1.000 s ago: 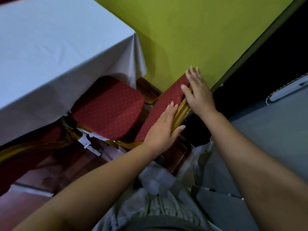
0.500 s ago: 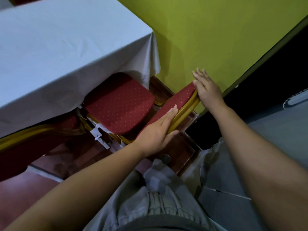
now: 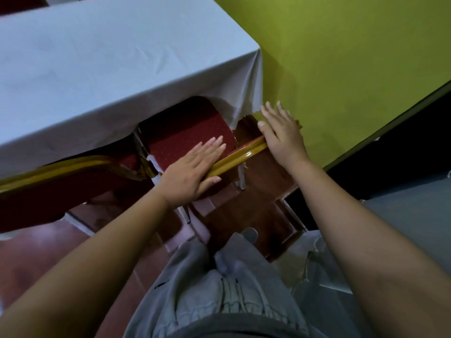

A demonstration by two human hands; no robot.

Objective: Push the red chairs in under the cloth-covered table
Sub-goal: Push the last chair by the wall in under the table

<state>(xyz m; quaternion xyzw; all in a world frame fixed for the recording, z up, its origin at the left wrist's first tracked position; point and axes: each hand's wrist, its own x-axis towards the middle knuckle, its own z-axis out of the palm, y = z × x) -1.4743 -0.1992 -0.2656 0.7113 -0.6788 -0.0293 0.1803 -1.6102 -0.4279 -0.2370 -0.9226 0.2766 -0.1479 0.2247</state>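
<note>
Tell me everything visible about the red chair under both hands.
The red dotted fabric chair has a glossy gold metal frame. Its seat is partly beneath the white tablecloth, near the green wall. The left hand lies flat on its backrest top; the right hand rests open at the frame's far end.

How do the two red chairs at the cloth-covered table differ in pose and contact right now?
The right red chair has both hands on its backrest top: the left hand lies flat over the gold rail, the right hand at its far end. The left red chair is untouched. The right chair's seat shows, partly under the tablecloth; the left chair shows only its back, nearer the camera. Both have red upholstery and gold frames.
</note>
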